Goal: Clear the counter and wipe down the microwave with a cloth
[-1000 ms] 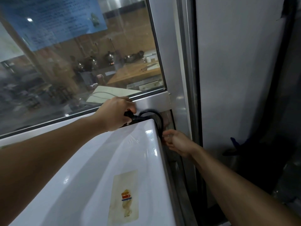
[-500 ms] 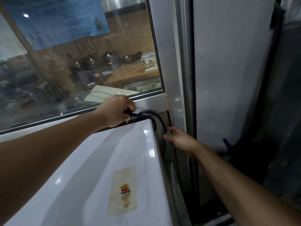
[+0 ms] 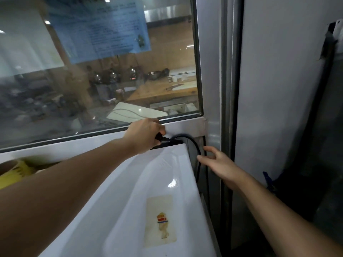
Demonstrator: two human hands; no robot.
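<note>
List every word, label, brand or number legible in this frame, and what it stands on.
No text can be read.
Blue notice on the window glass: lines of print, too blurred to read.
Yellowed sticker on the white microwave top: a red, orange and blue mark, no legible letters.

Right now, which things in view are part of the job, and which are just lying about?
Part of the job:
microwave, its white top
black cord, looping down behind the microwave
plug, held by the left hand
right hand, open beside the cord

Just lying about:
sticker on the microwave top
window with blue notice
yellow thing, blurred, at far left
</note>
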